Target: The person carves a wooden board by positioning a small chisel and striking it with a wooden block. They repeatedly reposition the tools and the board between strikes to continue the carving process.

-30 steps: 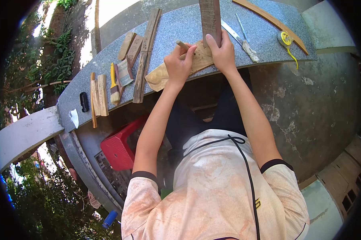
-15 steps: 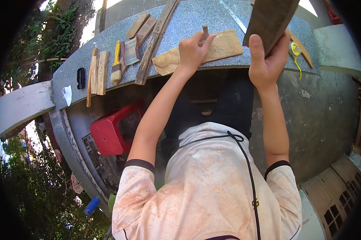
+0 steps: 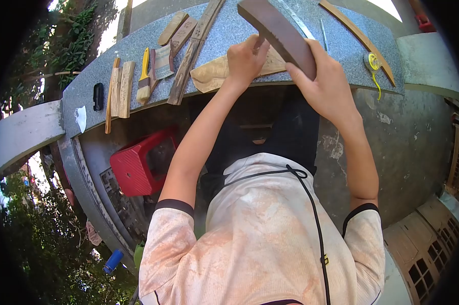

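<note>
My left hand (image 3: 245,63) is closed around a slim upright chisel, low over a pale flat wooden board (image 3: 209,76). Most of the chisel is hidden by the fingers and by the block above it. A thick, dark wooden block (image 3: 283,38) is gripped in my right hand (image 3: 327,84), thumb on the near side. The block slants over the board, its far end above my left hand and overlapping the chisel's top in this view. The board lies along the near edge of the speckled stone table (image 3: 234,23).
Left on the table are a yellow-handled brush (image 3: 145,81), wood strips (image 3: 125,91), long dark wood pieces (image 3: 183,73) and a black case (image 3: 98,96). To the right lie a metal ruler (image 3: 295,19), a slim metal tool (image 3: 324,36) and a yellow tape (image 3: 373,63). A red stool (image 3: 133,168) stands below.
My right hand has swung the wooden block leftward and tilted it, so it now hangs over my left hand and the board. My left hand keeps its hold in nearly the same place.
</note>
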A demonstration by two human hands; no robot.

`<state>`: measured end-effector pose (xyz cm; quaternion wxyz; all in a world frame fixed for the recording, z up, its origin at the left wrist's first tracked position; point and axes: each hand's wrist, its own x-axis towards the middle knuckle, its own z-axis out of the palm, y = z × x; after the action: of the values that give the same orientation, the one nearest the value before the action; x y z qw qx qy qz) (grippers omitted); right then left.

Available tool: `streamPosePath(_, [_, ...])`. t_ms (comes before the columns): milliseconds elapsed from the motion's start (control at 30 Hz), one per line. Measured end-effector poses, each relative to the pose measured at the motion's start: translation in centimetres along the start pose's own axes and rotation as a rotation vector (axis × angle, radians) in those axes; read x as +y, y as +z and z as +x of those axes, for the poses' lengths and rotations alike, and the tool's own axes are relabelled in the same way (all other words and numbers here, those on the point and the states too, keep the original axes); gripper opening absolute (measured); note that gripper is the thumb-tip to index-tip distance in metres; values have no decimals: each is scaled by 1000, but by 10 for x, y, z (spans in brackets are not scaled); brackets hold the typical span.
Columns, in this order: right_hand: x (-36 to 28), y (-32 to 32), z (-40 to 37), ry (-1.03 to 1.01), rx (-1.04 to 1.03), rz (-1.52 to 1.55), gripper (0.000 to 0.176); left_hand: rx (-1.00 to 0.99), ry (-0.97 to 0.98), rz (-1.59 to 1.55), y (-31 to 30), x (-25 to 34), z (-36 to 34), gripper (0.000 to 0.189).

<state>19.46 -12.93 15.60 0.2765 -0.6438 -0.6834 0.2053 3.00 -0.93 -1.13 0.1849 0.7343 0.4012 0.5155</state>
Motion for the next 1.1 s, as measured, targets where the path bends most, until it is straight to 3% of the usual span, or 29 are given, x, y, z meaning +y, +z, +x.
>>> streamPosePath(100, [-15,2,-1,-186,326,248,52,-60,-65,2,3,-1,1,22])
streamPosePath(200, [-6,16,1,-251,425,242,52,-54,-68,16,-1,1,-5,25])
streamPosePath(233, [-5,11,4,-164,238,179,52,-26,-42,15,1,1,-1,30])
streamPosePath(333, [-13,-8,7,79,-13,95,52,9,-18,-10,2,2,0,31])
streamPosePath(467, [-17,12,4,-167,416,327,47,-4,-31,-18,2,0,-3,32])
streamPosePath(500, [-13,11,8,-205,368,247,48,-3,-28,-11,2,1,-3,33])
streamPosePath(600, [-13,-16,15,89,-66,88,50,-95,-91,20,-3,1,-2,24])
streamPosePath(733, [-16,4,10,-129,388,320,48,-115,-118,23,-1,2,-1,21])
streamPosePath(767, [-15,2,12,-172,346,225,48,-110,-103,46,-3,4,-2,21])
streamPosePath(867, [-14,-16,14,46,-52,-78,49,-100,-74,72,-4,5,-1,20])
streamPosePath(1000, [-28,-3,6,-181,408,264,51,-60,-90,7,1,0,-3,27])
streamPosePath(1033, [-22,0,9,-209,409,213,50,-37,-80,-12,3,1,-2,31])
streamPosePath(1100, [-14,-14,13,-26,36,44,50,-20,-45,11,3,1,1,31])
